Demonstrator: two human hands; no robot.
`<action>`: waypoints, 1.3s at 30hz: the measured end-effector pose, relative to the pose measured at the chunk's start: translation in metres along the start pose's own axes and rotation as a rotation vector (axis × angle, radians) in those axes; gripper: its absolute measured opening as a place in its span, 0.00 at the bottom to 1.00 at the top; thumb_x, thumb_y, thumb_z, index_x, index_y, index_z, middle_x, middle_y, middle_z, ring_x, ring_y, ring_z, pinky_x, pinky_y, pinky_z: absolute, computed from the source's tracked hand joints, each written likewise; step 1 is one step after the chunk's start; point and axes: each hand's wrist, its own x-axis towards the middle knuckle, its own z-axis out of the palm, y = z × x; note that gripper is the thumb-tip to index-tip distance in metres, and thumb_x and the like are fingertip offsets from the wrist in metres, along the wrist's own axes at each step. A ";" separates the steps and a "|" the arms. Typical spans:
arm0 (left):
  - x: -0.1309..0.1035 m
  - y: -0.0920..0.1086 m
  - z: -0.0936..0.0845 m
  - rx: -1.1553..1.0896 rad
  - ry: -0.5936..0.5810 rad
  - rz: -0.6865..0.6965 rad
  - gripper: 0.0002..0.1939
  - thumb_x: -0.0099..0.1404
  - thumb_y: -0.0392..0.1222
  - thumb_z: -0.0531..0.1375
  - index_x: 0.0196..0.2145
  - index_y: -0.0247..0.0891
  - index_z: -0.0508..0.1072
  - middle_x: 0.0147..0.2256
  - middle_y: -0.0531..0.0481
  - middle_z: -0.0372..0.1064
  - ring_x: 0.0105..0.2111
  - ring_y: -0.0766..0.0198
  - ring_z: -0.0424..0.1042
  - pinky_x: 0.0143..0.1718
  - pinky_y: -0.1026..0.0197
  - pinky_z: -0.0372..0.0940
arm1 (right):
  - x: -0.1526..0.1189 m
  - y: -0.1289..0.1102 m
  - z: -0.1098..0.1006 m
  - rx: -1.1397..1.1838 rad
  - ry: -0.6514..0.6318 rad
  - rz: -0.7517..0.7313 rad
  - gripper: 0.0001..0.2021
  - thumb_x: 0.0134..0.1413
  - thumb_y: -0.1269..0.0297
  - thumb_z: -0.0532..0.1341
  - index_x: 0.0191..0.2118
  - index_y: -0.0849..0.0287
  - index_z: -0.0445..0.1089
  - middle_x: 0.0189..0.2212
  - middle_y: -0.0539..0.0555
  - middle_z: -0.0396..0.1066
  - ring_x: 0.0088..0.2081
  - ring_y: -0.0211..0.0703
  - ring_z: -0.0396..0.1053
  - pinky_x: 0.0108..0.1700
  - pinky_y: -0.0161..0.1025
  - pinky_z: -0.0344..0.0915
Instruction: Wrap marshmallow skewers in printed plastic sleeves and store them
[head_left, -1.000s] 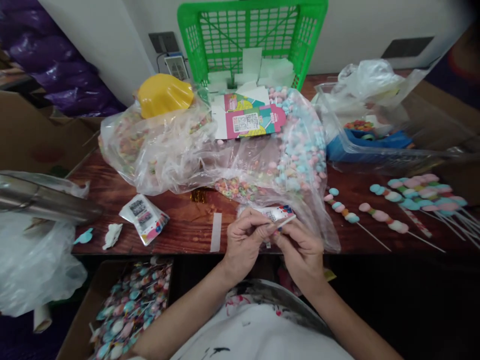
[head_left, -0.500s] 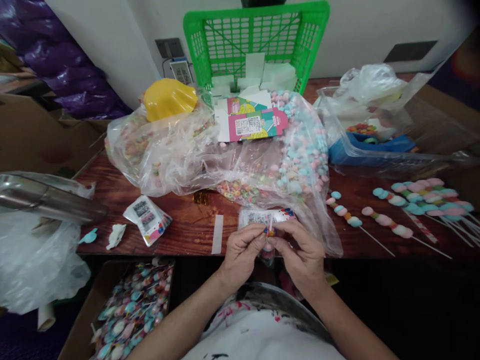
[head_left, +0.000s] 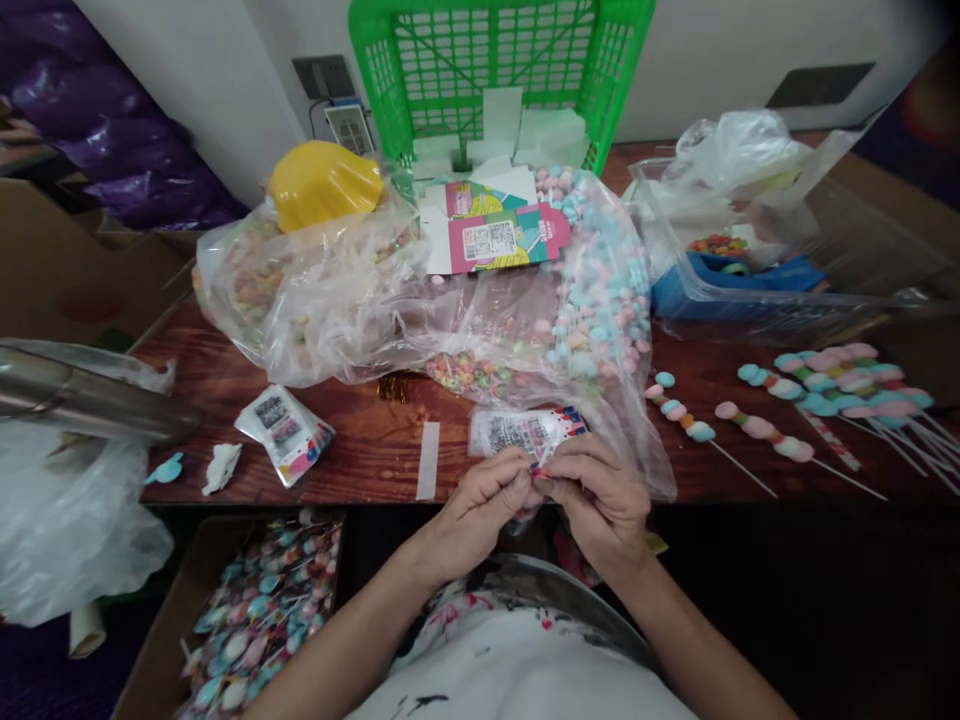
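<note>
White stick (head_left: 546, 452) stood upright btwn the hands before; now it leans a bit R & less of it shows. L hand (head_left: 484, 505) & R hand (head_left: 604, 500) meet at the desk's front edge, fingers of both pinched on the neck of a wrapped candy (head_left: 523, 517), which hangs just below them, partly hidden. Nearest, to the L & lower than the desk (head_left: 360, 450), a cardboard box (head_left: 154, 640) holds lots of wrapped candies (head_left: 259, 625). On the desk: label cards (head_left: 517, 432) right behind the hands, a white strip (head_left: 427, 460) to their L, then another card stack (head_left: 286, 435), white scrap (head_left: 222, 468), blue piece (head_left: 165, 468) & metal flask (head_left: 90, 395). R side has candy skewers (head_left: 763, 432), some piled w/ sticks pointing R. Farther back, clear bags (head_left: 337, 320) of colored candy carry printed cartons (head_left: 491, 240) & a yellow bowl (head_left: 322, 187); clear bin (head_left: 757, 305) w/ blue item sits R, green basket (head_left: 491, 45) behind
</note>
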 end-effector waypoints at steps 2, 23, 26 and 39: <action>0.001 0.002 -0.002 -0.041 -0.074 -0.065 0.20 0.69 0.50 0.50 0.27 0.34 0.67 0.30 0.51 0.56 0.32 0.67 0.60 0.36 0.64 0.58 | 0.001 -0.003 -0.002 -0.030 -0.004 -0.015 0.10 0.51 0.80 0.60 0.34 0.57 0.71 0.29 0.50 0.67 0.31 0.36 0.66 0.34 0.36 0.63; 0.009 0.005 -0.006 -0.577 -0.127 -0.436 0.08 0.51 0.40 0.61 0.22 0.32 0.68 0.20 0.51 0.67 0.18 0.67 0.68 0.24 0.65 0.61 | 0.026 0.002 -0.046 -0.654 -0.535 -0.578 0.21 0.58 0.73 0.55 0.55 0.46 0.65 0.55 0.50 0.67 0.60 0.52 0.56 0.56 0.55 0.51; 0.005 0.003 -0.010 -0.587 -0.227 -0.465 0.14 0.51 0.46 0.64 0.24 0.32 0.68 0.21 0.52 0.65 0.15 0.70 0.64 0.20 0.66 0.57 | 0.039 0.003 -0.049 -0.654 -0.708 -0.639 0.18 0.60 0.72 0.53 0.54 0.50 0.65 0.52 0.50 0.70 0.60 0.49 0.57 0.56 0.55 0.48; -0.015 -0.003 -0.015 0.721 0.005 0.042 0.10 0.68 0.35 0.46 0.35 0.36 0.65 0.33 0.48 0.63 0.33 0.64 0.62 0.37 0.61 0.58 | 0.040 0.010 -0.008 -0.545 -0.725 -0.161 0.10 0.50 0.77 0.52 0.24 0.59 0.66 0.24 0.51 0.68 0.35 0.42 0.62 0.39 0.44 0.50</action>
